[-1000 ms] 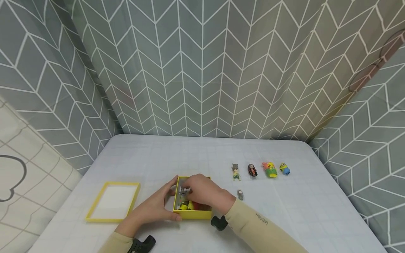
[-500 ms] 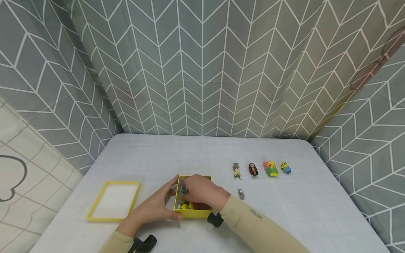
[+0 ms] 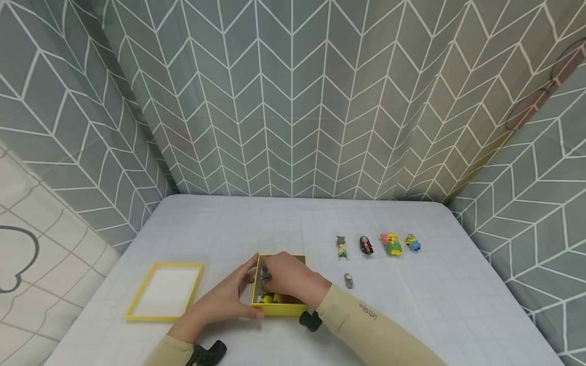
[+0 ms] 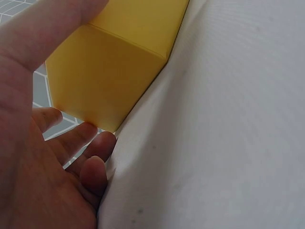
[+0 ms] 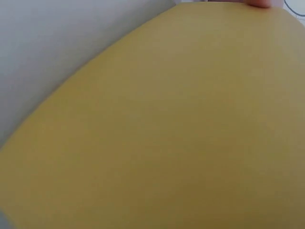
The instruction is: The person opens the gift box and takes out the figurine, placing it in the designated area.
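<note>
Head view: a small yellow box point(image 3: 278, 307), open at the top and holding small toys, stands on the white table point(image 3: 439, 300). The left hand point(image 3: 224, 300) clasps its left wall, thumb at the near corner and fingers at the far one. The right hand point(image 3: 288, 277) reaches inside, fingers curled on a grey toy point(image 3: 264, 276). Left wrist view: the box corner point(image 4: 109, 71) sits between thumb and fingers point(image 4: 95, 143). Right wrist view: the box wall point(image 5: 190, 133) fills the frame; the grip cannot be told here.
</note>
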A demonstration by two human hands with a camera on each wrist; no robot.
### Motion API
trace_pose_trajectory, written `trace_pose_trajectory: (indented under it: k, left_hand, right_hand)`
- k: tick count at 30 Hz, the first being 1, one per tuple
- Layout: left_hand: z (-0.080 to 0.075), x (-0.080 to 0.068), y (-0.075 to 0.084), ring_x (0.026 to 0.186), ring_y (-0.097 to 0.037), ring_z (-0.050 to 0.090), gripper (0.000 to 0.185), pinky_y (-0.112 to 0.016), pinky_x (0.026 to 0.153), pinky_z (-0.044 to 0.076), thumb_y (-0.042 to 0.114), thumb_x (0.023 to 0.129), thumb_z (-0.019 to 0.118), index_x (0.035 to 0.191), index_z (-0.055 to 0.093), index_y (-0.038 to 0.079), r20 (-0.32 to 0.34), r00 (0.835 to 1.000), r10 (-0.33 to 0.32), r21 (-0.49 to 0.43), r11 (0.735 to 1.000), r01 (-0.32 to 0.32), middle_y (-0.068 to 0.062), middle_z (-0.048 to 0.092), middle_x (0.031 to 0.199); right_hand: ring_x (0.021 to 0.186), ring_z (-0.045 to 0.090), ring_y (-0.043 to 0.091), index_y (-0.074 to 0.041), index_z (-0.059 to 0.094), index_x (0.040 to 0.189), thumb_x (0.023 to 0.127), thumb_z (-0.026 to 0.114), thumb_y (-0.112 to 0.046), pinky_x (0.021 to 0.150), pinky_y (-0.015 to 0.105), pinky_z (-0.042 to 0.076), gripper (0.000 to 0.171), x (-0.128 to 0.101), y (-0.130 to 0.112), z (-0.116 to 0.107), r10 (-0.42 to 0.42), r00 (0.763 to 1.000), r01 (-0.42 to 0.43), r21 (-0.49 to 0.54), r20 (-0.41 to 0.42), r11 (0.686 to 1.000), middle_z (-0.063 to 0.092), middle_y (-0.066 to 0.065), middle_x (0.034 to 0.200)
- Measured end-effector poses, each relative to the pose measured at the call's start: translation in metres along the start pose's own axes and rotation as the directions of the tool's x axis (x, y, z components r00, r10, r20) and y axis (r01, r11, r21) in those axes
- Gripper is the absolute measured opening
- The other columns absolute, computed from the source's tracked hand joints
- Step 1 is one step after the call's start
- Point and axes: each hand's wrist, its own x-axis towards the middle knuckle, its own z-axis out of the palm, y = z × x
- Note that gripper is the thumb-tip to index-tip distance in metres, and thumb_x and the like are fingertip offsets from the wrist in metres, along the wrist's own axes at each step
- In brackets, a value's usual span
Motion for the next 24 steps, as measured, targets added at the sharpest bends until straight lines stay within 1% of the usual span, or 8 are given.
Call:
trace_pose_trajectory:
  k: [2,5,10,16,18,20,22,24]
  left_hand:
    - [0.0,0.0,0.0,0.126,-0.015,0.045,0.132,-0.048,0.107,0.036,0.054,0.058,0.091,0.16,0.013,0.026,0.005,1.0,-0.004,0.002,1.0,0.004,0.008,0.028,0.156]
    - [0.0,0.0,0.0,0.126,-0.015,0.045,0.132,-0.048,0.108,0.035,0.054,0.058,0.091,0.16,0.013,0.026,0.006,1.0,-0.005,0.0,1.0,0.005,0.008,0.029,0.156]
    - [0.0,0.0,0.0,0.126,-0.016,0.045,0.131,-0.05,0.108,0.034,0.054,0.058,0.092,0.16,0.014,0.026,0.001,1.0,-0.004,0.004,1.0,0.004,0.008,0.029,0.156]
    - [0.0,0.0,0.0,0.125,-0.016,0.045,0.13,-0.051,0.107,0.034,0.054,0.06,0.091,0.16,0.014,0.026,0.003,1.0,-0.007,0.007,1.0,0.007,0.006,0.029,0.156]
    - [0.0,0.0,0.0,0.125,-0.016,0.045,0.13,-0.051,0.107,0.035,0.054,0.06,0.091,0.16,0.014,0.026,0.005,1.0,-0.005,0.007,1.0,0.004,0.006,0.028,0.157]
    - [0.0,0.0,0.0,0.125,-0.016,0.045,0.13,-0.05,0.107,0.035,0.054,0.06,0.091,0.16,0.014,0.026,0.005,1.0,-0.004,0.007,1.0,0.004,0.006,0.028,0.157]
    - [0.0,0.0,0.0,0.125,-0.016,0.045,0.129,-0.05,0.106,0.036,0.054,0.06,0.091,0.16,0.015,0.026,0.003,1.0,-0.006,0.008,1.0,0.006,0.006,0.029,0.157]
    - [-0.001,0.0,0.0,0.125,-0.016,0.046,0.129,-0.05,0.106,0.036,0.054,0.06,0.091,0.16,0.015,0.026,-0.001,1.0,-0.009,0.007,1.0,0.009,0.005,0.031,0.156]
  right_hand:
    - [0.061,0.053,0.007,-0.013,0.071,0.109,0.084,0.078,-0.021,0.061,0.022,0.046,0.027,0.0,0.001,0.001,-0.002,1.0,0.002,0.015,-0.002,1.0,0.063,-0.009,0.082]
    - [0.062,0.053,0.007,-0.014,0.071,0.113,0.084,0.077,-0.021,0.062,0.022,0.046,0.03,-0.002,0.002,-0.001,-0.005,1.0,0.005,0.032,0.0,0.999,0.063,-0.01,0.084]
    - [0.065,0.052,0.007,-0.014,0.071,0.103,0.084,0.078,-0.022,0.061,0.022,0.046,0.022,-0.007,0.003,-0.008,-0.033,0.999,0.035,0.084,-0.025,0.996,0.061,-0.012,0.08]
    - [0.068,0.054,0.007,-0.019,0.065,0.099,0.085,0.078,-0.029,0.058,0.022,0.048,0.022,-0.013,0.012,-0.018,-0.037,0.996,0.053,0.22,-0.078,0.974,0.06,-0.011,0.082]
    - [0.071,0.055,0.008,-0.022,0.065,0.098,0.084,0.079,-0.032,0.059,0.023,0.049,0.023,-0.014,0.016,-0.021,-0.02,0.996,0.043,0.281,-0.084,0.959,0.061,-0.01,0.083]
    - [0.074,0.056,0.01,-0.023,0.064,0.094,0.082,0.081,-0.033,0.061,0.025,0.05,0.023,-0.016,0.021,-0.024,0.003,0.996,0.029,0.363,-0.088,0.931,0.061,-0.008,0.082]
    - [0.076,0.057,0.013,-0.023,0.065,0.092,0.08,0.083,-0.034,0.063,0.028,0.051,0.025,-0.018,0.026,-0.025,0.026,0.995,0.019,0.449,-0.093,0.893,0.062,-0.006,0.082]
    - [0.079,0.058,0.016,-0.021,0.064,0.092,0.078,0.084,-0.033,0.066,0.031,0.051,0.027,-0.021,0.03,-0.026,0.036,0.994,0.024,0.537,-0.101,0.843,0.064,-0.004,0.085]
